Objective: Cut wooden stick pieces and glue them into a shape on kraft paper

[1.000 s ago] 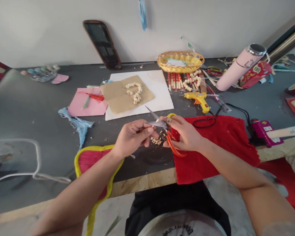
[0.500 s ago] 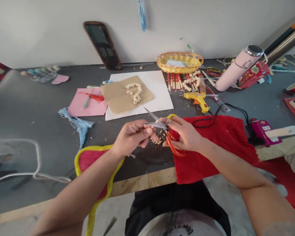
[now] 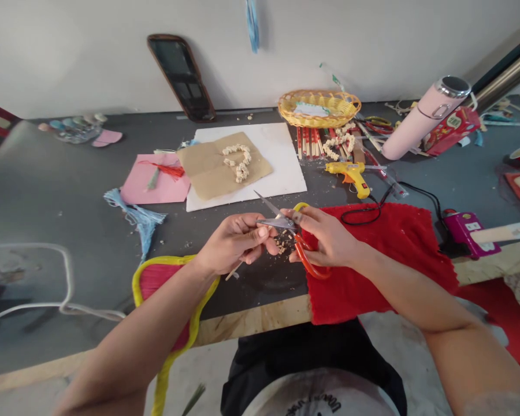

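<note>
My right hand (image 3: 327,234) is closed around the handles of a pair of scissors (image 3: 309,263), one loop red-orange and the other yellow. Its blades are parted and point left, reaching the fingertips of my left hand (image 3: 240,242). That hand is pinched on a thin wooden stick (image 3: 234,270), whose lower end sticks out below the palm; the rest is mostly hidden by the fingers. Beneath the hands, several short cut wooden bits (image 3: 281,247) lie scattered on the dark tabletop.
Ahead, brown paper (image 3: 203,167) with a curved row of pale pieces (image 3: 242,167) lies on a white board (image 3: 281,182). A yellow glue gun (image 3: 349,173), wicker basket (image 3: 320,118) and pink flask (image 3: 424,118) stand beyond. Red cloth (image 3: 381,254) is under my right forearm, a blue tassel (image 3: 141,216) left.
The stick's lower end now shows more clearly below my left hand. Both hands and the parted scissors stay almost in place.
</note>
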Available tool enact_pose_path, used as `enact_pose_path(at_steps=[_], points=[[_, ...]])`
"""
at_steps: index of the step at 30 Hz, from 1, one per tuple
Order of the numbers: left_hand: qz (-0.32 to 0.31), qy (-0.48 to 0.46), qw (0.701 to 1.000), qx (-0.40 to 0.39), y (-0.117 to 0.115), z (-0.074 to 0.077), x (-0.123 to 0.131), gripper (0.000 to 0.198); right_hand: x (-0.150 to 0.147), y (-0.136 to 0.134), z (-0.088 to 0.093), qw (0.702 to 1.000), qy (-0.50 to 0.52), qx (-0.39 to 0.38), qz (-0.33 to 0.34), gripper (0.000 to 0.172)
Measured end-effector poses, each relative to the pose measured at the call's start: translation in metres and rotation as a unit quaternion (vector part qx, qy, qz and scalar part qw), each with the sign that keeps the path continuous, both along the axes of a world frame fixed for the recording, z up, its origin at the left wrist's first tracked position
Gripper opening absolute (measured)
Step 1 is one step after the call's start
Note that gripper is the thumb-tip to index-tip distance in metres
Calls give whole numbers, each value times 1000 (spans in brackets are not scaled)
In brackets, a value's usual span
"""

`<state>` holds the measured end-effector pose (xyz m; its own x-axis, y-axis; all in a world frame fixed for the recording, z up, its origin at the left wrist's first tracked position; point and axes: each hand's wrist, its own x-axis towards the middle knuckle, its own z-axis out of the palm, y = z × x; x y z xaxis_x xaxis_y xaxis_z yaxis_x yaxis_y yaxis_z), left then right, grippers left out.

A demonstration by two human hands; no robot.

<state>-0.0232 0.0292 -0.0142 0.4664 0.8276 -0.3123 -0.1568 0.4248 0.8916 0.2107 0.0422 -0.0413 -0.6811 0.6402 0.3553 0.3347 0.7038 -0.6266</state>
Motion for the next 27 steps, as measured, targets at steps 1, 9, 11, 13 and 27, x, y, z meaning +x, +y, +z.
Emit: enact_pose_path(at_steps=[1,9,11,13,27], points=[[5,3,1000,5,0,-1,0,34,0,-1,0,1000,-8,1,-8,69],[101,129,979,123,-7,-3,6,29,-3,-4,-3,998,-4,-11,-62,71],[97,146,974,141,-8,-3,6,28,-4,-4,-3,998,-8,-7,-66,74],[78,143,975,150,-7,-3,5,27,-4,-3,-2,998,-11,-2,-67,77],[56,78,989,109,-6,-3,3,27,-1,-3,-2,999,-23,6,-39,69]])
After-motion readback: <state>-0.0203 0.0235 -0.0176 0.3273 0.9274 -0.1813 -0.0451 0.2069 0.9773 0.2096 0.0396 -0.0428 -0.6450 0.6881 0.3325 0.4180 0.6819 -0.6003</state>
